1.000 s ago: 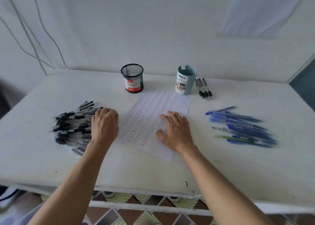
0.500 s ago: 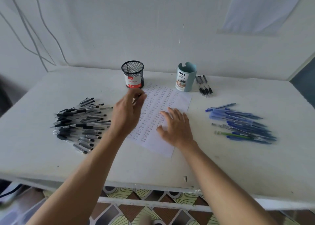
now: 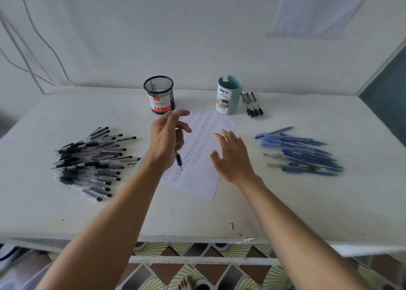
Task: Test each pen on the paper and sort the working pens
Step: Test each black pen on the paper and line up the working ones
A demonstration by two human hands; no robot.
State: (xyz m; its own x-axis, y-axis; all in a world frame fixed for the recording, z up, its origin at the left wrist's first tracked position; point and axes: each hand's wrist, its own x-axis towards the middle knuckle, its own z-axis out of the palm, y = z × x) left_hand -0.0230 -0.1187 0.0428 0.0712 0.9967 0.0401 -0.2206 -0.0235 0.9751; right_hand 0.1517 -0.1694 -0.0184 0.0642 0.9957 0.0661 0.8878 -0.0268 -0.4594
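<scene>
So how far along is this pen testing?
Done: the paper carries many rows of test scribbles, and a few black pens lie beside the teal organizer. In hand: the left hand holds a black pen, tip down over the sheet; the right hand is open above it. Left: probably the big black pile and the blue pile.

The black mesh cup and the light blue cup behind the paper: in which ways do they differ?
The black mesh cup is see-through wire; the light blue cup has solid walls. The mesh cup's rim is even; the blue cup's rim has notches. The mesh cup bears a red and white label; the blue cup's label reads DIY. Both stand upright, and no pen sticks out of either.
</scene>
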